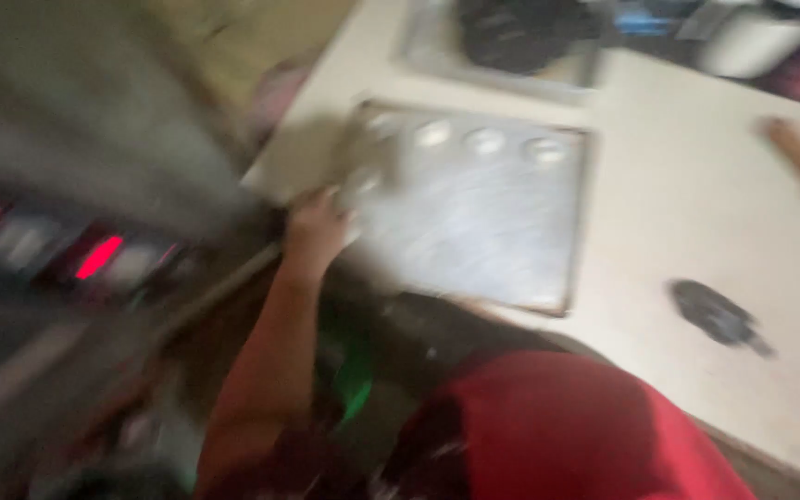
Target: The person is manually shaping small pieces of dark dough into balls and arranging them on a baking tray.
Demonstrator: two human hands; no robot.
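The whole view is blurred by motion. My left hand [317, 222] is at the near left edge of a flat metal baking tray [474, 241] and seems to grip that edge. The tray lies on a white table [678, 194]. Several small pale dough rounds [488, 141] sit in a row along the tray's far side, with more near its left corner. The rest of the tray is bare. My right hand is out of sight. My red top [557, 435] fills the bottom of the view.
A second tray with a dark lump [511, 32] stands behind the first. A wooden-handled tool [798, 153] lies at the right, and a dark smear [717, 315] marks the table. A white container [752, 42] is at the back right. Red lights [99, 256] glow at the left.
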